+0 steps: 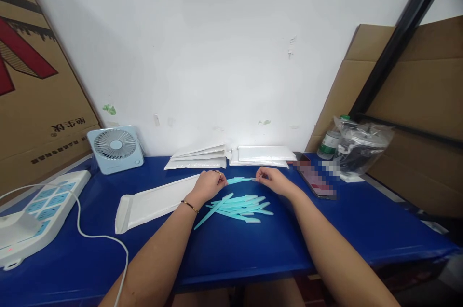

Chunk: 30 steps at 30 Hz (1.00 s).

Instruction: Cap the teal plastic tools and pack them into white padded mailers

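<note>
My left hand (pixel 211 184) pinches one end of a thin turquoise stick (pixel 237 180), and the fingers of my right hand (pixel 269 180) close on its pale, clear-looking tip. The stick lies level between both hands. Just below, on the blue table, several similar turquoise sticks (pixel 235 209) lie in a loose, crossed pile, their pale ends mostly toward the right. Beside my left hand and partly behind it rests a long white padded envelope (pixel 155 203).
Stacks of white envelopes (pixel 198 156) (pixel 267 154) lie along the wall. At left are a blue fan (pixel 115 148) and a power strip (pixel 54 205) with a white cable. A phone (pixel 314 179), bottle (pixel 329 145) and plastic bag (pixel 361 150) are at right on the blue table (pixel 253 258).
</note>
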Each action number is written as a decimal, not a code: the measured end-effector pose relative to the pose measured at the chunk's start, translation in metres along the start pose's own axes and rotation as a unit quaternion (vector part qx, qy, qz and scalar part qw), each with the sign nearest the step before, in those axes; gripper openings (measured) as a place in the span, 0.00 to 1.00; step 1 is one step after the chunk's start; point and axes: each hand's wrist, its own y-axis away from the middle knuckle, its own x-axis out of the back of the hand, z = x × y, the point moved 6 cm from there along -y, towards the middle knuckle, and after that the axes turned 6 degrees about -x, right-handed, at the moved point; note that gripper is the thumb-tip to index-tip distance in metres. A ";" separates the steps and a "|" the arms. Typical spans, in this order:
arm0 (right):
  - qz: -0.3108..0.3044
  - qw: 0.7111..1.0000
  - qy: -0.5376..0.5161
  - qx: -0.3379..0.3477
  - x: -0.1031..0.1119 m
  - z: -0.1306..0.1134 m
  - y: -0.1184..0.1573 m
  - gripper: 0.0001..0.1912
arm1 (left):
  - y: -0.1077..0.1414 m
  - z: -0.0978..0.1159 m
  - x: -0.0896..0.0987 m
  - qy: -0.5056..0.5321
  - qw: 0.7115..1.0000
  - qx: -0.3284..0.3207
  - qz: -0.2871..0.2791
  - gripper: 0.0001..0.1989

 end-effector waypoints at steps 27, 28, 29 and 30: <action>0.008 0.983 -0.175 -0.048 0.000 0.010 -0.007 0.16 | -0.007 0.011 -0.003 0.053 0.998 0.034 0.012 0.10; 0.021 0.987 -0.144 -0.060 0.006 0.018 -0.007 0.15 | -0.008 0.009 -0.004 0.035 0.999 0.038 0.014 0.10; 0.041 0.992 -0.104 -0.064 0.011 0.022 -0.007 0.14 | -0.008 0.007 -0.005 0.019 0.999 0.042 0.019 0.09; 0.063 0.994 -0.063 -0.060 0.016 0.023 -0.006 0.13 | -0.007 0.007 -0.005 0.007 0.999 0.045 0.025 0.09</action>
